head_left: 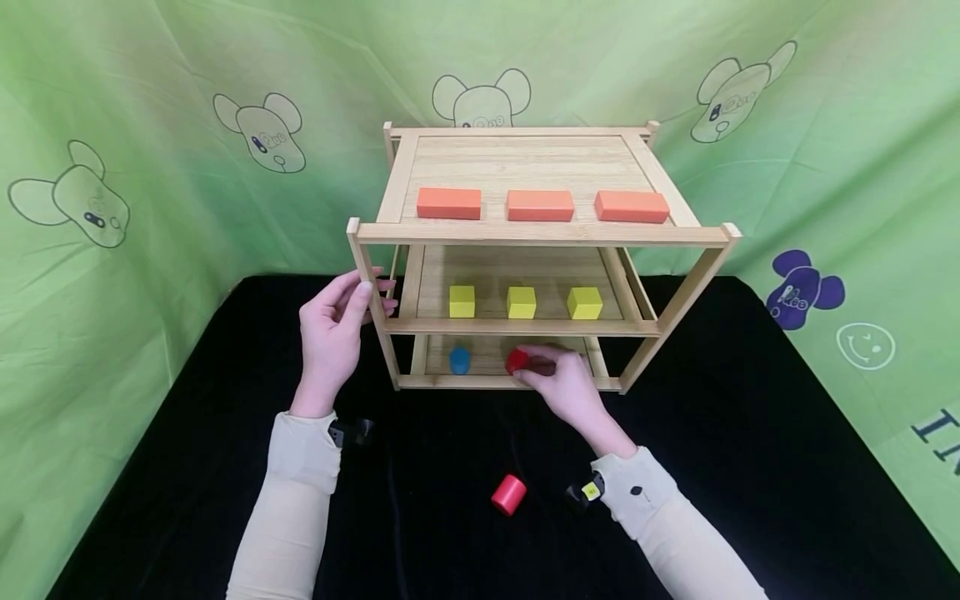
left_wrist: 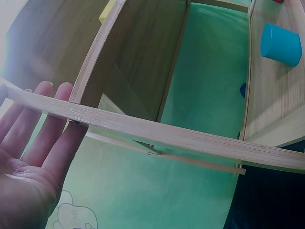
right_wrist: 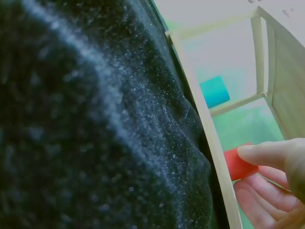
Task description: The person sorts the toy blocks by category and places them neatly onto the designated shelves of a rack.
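A three-tier wooden shelf [head_left: 525, 235] stands in the middle. On its lowest tier my right hand [head_left: 562, 385] pinches a red cylinder block [right_wrist: 240, 163] between thumb and fingers, close behind the front rail. A blue cylinder block [head_left: 460, 361] stands to its left on that tier; it also shows in the left wrist view as a blue cylinder [left_wrist: 281, 44]. My left hand [head_left: 333, 333] holds the shelf's front left post [left_wrist: 167, 134], thumb in front and fingers passing behind. A second red cylinder block [head_left: 509, 495] lies on its side on the black cloth, in front of the shelf.
Three yellow cubes [head_left: 521, 302] sit in a row on the middle tier. Above them, three orange-red rectangular blocks [head_left: 540, 205] line the top tier's front. Black cloth [head_left: 450, 533] covers the table. Green fabric [head_left: 337, 50] with printed cartoon heads hangs around the back and sides.
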Demonstrator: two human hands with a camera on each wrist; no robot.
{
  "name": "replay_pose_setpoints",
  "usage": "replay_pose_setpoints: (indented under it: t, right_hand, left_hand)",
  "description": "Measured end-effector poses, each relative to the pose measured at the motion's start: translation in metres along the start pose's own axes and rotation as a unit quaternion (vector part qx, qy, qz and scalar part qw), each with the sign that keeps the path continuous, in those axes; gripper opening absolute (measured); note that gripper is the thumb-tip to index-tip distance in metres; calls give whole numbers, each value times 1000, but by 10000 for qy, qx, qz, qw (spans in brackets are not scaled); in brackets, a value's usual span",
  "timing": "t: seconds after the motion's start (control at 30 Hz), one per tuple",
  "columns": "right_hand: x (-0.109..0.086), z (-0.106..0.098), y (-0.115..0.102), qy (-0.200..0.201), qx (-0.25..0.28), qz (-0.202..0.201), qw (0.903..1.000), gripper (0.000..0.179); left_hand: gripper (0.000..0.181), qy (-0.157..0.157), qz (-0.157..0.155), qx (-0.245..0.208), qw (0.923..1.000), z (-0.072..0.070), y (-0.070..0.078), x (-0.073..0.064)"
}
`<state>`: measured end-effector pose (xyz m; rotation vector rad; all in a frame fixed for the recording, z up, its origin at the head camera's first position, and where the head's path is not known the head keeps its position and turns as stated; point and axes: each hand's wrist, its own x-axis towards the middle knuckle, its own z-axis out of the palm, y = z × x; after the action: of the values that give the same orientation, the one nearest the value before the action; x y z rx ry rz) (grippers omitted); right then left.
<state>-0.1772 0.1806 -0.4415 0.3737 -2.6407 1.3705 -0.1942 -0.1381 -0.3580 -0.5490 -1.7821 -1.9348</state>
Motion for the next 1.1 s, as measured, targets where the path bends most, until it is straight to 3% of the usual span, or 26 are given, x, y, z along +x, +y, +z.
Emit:
replay_pose_setpoints:
  t: [0.53, 1.1]
  right_hand:
    - [-1, -8, -7, -136, 127, -35, 9998, 39]
    - [-6, -17, -27, -165, -560, -289, 9979, 44]
  left_hand:
    - [28, 20, 28, -29, 10000, 0, 1, 0]
    - [28, 6, 0, 84, 10000, 0, 1, 0]
